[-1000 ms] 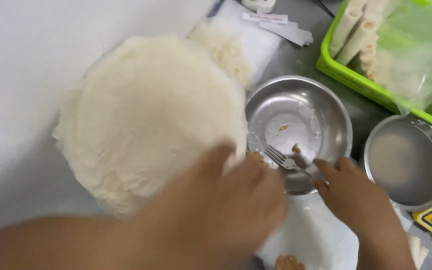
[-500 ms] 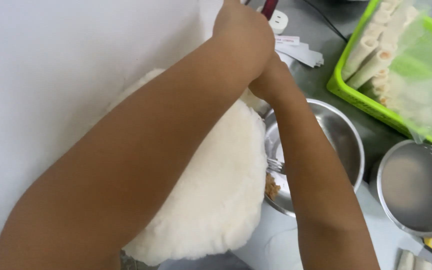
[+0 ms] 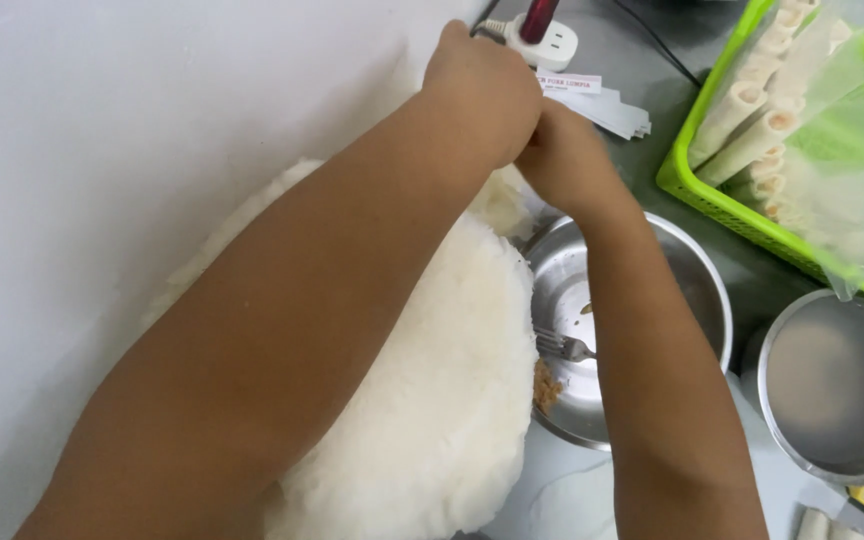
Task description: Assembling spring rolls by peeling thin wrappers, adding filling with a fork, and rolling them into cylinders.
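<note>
Wrappers: big round white stack, thin ragged edges, on the table left of steel bowl. Left hand & right hand meet at its far edge, fingers curled; can't tell what they pinch. White paper labels lie behind. Green basket w/ rolls under clear plastic, cut off at right. Fork partly hidden by arm.

- A food-preparation kitchen.
- Stack of thin white wrappers on the worktop.
- Steel bowl with fork.
- Green basket of rolled spring rolls.
</note>
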